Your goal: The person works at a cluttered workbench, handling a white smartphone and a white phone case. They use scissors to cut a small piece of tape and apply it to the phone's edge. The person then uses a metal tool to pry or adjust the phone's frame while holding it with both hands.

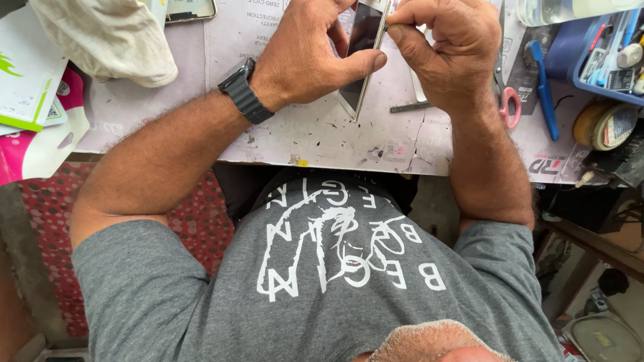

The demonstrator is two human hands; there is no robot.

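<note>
**Phone held on edge over the work mat**

The phone (362,53), a slim flat slab with a dark glossy screen and a pale metal rim, stands tilted on its edge at the far middle of the mat (322,134), which is pale, scuffed and speckled with dark bits. The left hand (305,57) is curled round it, thumb pressed on the near edge; a dark banded watch (245,90) sits on that wrist. The right hand (446,47) is closed in a pinch at the phone's top right rim; what it pinches is too small to tell.

One pair of scissors with pink handles (508,100) lies right of the hands, one blue-handled tool (542,84) beyond it, then a blue plastic tray (604,53) and a round tape roll (604,124). Far left: a crumpled cream cloth (107,37), and one white and green box (23,74).
</note>
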